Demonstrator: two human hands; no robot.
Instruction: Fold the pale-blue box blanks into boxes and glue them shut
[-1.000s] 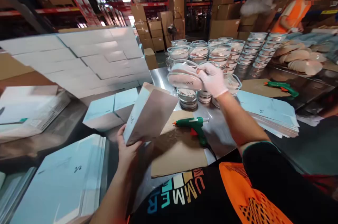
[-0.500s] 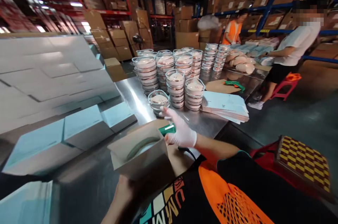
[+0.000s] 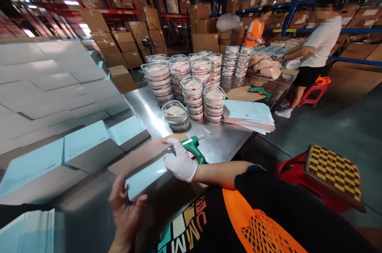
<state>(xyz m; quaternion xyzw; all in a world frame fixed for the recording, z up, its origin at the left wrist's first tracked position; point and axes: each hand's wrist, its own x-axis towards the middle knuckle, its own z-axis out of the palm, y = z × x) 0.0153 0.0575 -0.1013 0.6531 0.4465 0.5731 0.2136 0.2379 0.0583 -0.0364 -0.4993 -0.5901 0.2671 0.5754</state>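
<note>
Pale blue box lying flat on the steel worktop, both hands at it.
Bare left hand at 7 o'clock, grip released, fingers spread against the box's near edge. Gloved right hand rests on the box, grip clenched around the green glue gun. Stacked clear containers stand at 12 o'clock.

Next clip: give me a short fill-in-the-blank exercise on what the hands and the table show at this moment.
1. The gloved right hand grips a green hot glue ____.
2. The bare left hand rests at the edge of a pale blue cardboard ____.
3. The clear round plastic containers stand in ____ on the shiny steel table.
4. The right hand wears a white ____.

Missing words: gun; box; stacks; glove
</note>
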